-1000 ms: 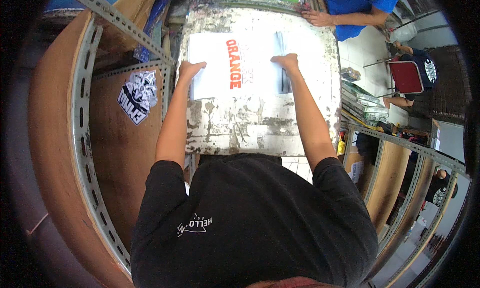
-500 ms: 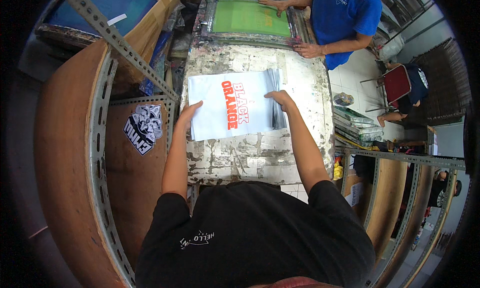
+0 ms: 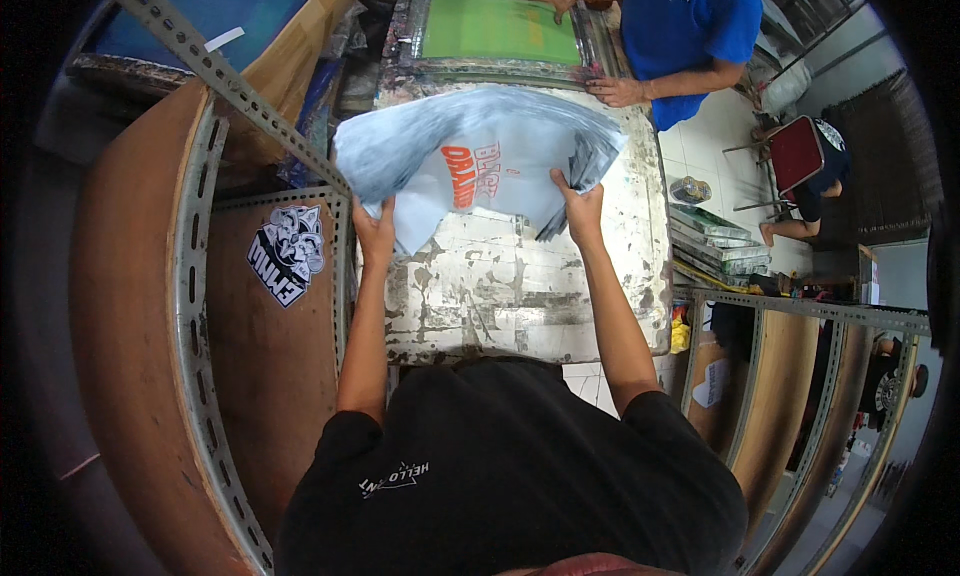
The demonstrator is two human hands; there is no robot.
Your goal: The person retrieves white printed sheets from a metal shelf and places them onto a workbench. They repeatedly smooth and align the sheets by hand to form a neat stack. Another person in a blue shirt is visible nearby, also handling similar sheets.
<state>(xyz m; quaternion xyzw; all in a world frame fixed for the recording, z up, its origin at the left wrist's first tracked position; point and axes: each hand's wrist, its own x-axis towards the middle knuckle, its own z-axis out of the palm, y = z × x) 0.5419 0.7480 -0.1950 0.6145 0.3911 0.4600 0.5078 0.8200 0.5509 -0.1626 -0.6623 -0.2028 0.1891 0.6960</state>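
A stack of thin pale plastic bags [image 3: 530, 166], printed in red-orange, is held up off the worn white table [image 3: 480, 311]. It bends upward in the middle, and its far edge fans into many layers. My left hand [image 3: 375, 231] grips the stack's left side, and my right hand [image 3: 582, 204] pinches the right side with the thumb on top. The fingers beneath the stack are hidden. Beyond it lies a screen-printing frame with green mesh [image 3: 490, 31].
Across the table a co-worker in a blue shirt [image 3: 690, 36] rests both hands on the green screen. Slotted metal shelving with wooden panels [image 3: 150, 306] stands at my left, more shelves [image 3: 780, 376] at my right. A person sits on a red chair [image 3: 795, 158] farther right.
The stack was lying nearly flat; my hands have lifted its sides and bowed it, so its layers spread at the far edge. The co-worker's hands stay on the frame.
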